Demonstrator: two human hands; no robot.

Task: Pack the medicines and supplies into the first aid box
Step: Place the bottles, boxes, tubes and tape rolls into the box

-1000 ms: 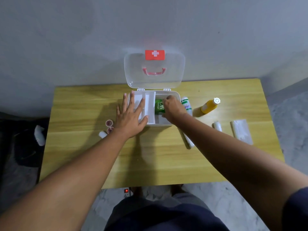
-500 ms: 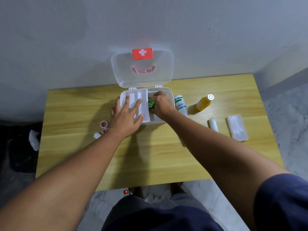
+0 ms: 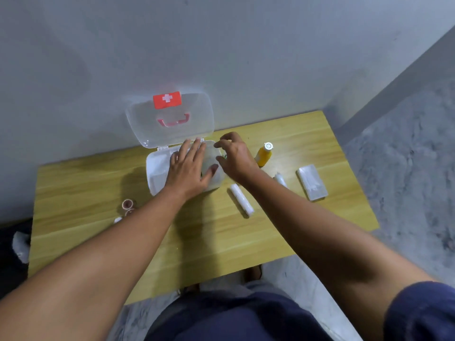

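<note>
Head view: the left hand (image 3: 189,169) covers most of the first aid box (image 3: 157,173), hiding its contents but for a blurred green sliver (image 3: 224,156) at its right rim. The box lies under the left fingers, which are straight, spread and laid flat over it. The right hand (image 3: 236,158) hovers at that rim, fingers half curled; whether they grip anything cannot be told. A yellow bottle (image 3: 264,155) is right of the box.

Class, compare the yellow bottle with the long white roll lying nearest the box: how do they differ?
The yellow bottle is orange-yellow with a white cap; the long white roll is white all over. The bottle seems to stand upright; the roll lies flat. Both sit on the table, outside the first aid box.
</note>
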